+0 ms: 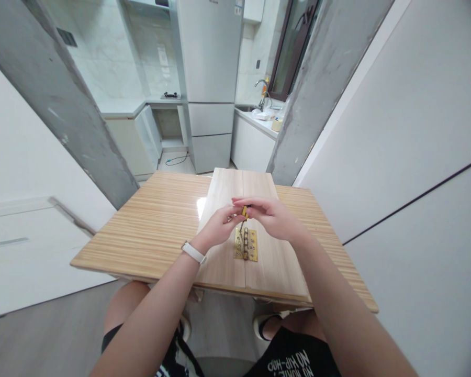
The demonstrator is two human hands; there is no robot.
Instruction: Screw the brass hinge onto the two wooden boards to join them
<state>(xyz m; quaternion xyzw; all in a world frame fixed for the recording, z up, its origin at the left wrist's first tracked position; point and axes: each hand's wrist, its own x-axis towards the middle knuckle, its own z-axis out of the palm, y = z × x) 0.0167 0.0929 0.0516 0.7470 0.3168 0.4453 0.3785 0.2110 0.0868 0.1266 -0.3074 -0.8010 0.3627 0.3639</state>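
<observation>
Both hands pinch a yellow-handled screwdriver (244, 213) upright over the brass hinge (246, 244): left hand (219, 225) at 9 o'clock steadies, right hand (270, 215) at 3 grips the top. Hinge bridges two wood boards (223, 262) on the table (149, 225).

a hinge (246, 244) lies on two boards (235, 235) side by side on a table (157, 225).

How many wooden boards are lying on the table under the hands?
2. The left board and the right board lie side by side on the table, joined by the brass hinge.
</observation>
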